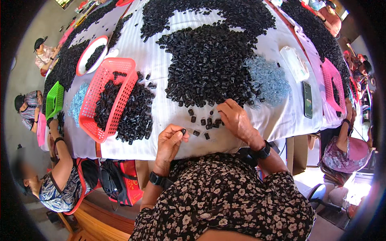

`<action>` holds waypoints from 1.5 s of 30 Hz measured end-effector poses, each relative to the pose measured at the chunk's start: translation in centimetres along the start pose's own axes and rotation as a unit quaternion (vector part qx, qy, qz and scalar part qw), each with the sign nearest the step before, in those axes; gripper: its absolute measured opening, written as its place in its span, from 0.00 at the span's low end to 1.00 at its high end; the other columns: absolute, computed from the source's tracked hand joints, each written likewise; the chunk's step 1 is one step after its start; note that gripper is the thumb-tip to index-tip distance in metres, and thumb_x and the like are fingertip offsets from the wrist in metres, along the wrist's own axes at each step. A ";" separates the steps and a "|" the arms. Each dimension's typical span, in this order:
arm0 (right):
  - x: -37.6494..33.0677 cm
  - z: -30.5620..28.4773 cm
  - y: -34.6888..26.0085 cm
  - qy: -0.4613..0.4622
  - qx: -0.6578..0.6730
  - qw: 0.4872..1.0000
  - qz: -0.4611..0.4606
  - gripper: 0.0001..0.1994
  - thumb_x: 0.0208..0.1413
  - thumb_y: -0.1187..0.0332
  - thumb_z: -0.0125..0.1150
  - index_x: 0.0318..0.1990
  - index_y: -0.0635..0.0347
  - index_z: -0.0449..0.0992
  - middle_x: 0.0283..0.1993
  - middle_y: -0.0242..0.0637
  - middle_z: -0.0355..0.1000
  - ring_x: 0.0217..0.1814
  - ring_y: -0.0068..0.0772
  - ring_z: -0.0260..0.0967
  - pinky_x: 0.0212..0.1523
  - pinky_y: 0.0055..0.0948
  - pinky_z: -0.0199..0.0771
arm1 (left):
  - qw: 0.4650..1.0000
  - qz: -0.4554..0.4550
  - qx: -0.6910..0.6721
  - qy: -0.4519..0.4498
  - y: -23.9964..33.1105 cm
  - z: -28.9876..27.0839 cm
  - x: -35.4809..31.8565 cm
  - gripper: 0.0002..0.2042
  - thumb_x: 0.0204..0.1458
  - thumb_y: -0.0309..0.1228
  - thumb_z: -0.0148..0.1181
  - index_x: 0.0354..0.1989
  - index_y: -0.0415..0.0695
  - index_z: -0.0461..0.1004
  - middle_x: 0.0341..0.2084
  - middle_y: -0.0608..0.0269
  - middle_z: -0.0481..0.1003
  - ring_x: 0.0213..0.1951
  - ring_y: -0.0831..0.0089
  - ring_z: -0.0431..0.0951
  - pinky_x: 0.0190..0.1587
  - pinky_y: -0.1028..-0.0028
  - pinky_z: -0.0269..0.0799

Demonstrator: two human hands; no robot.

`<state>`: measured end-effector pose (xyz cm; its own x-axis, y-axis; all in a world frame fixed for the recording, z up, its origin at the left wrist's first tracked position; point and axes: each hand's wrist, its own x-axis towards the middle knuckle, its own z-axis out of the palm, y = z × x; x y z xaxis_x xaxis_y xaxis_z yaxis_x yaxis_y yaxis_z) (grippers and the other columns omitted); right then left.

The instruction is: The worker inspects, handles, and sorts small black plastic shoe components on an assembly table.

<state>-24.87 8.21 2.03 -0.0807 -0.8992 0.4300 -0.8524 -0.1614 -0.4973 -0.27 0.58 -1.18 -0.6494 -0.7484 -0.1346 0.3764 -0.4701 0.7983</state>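
Two bare hands work at the near edge of a worktop covered with a white cloth. The left hand has its grip closed on one small black ring, pinched between thumb and fingertips just above the cloth edge. The right hand lies palm down, fingers curled over a loose cluster of black rings scattered between the two hands; whether its grip holds anything I cannot tell. Just beyond the right hand spreads a big heap of black rings, with a patch of pale blue-grey springs touching its right side. To the left, a red plastic basket sits tilted, with black rings inside it and spilled beside it. Farther left are a white bowl with a red rim and a green basket. A dark phone lies to the right, near a pink basket. Other people sit around the worktop's edges.
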 end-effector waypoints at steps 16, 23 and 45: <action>2.3 0.9 -1.4 -0.057 0.094 0.994 -0.026 0.03 0.47 0.78 0.53 0.28 0.62 0.66 0.29 0.40 0.63 0.31 0.41 0.67 0.31 0.36 0.69 | 0.996 -0.003 0.088 0.031 2.3 1.7 0.4 0.07 0.54 0.27 0.56 0.37 0.36 0.71 0.28 0.59 0.75 0.29 0.76 0.73 0.35 0.77 0.69; 2.8 -1.4 -4.4 -0.070 0.353 0.929 0.083 0.06 0.54 0.80 0.50 0.38 0.63 0.71 0.34 0.37 0.69 0.33 0.29 0.66 0.33 0.27 0.67 | 0.996 0.034 0.078 -0.029 3.4 3.7 1.4 0.09 0.54 0.29 0.57 0.38 0.37 0.71 0.29 0.59 0.75 0.30 0.75 0.73 0.35 0.76 0.69; 0.9 0.8 -3.3 -0.042 0.452 0.875 0.170 0.06 0.54 0.78 0.55 0.39 0.62 0.71 0.31 0.27 0.67 0.28 0.14 0.63 0.30 0.17 0.66 | 0.989 0.033 0.141 -0.021 1.6 4.3 1.4 0.07 0.54 0.26 0.57 0.39 0.37 0.71 0.28 0.63 0.75 0.30 0.78 0.74 0.36 0.79 0.70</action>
<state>-21.71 7.63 3.39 -0.1786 -0.9784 0.1038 -0.0267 -0.1006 -0.9946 -3.43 0.81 2.45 -0.6589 -0.7501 -0.0571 0.2227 -0.2670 0.9376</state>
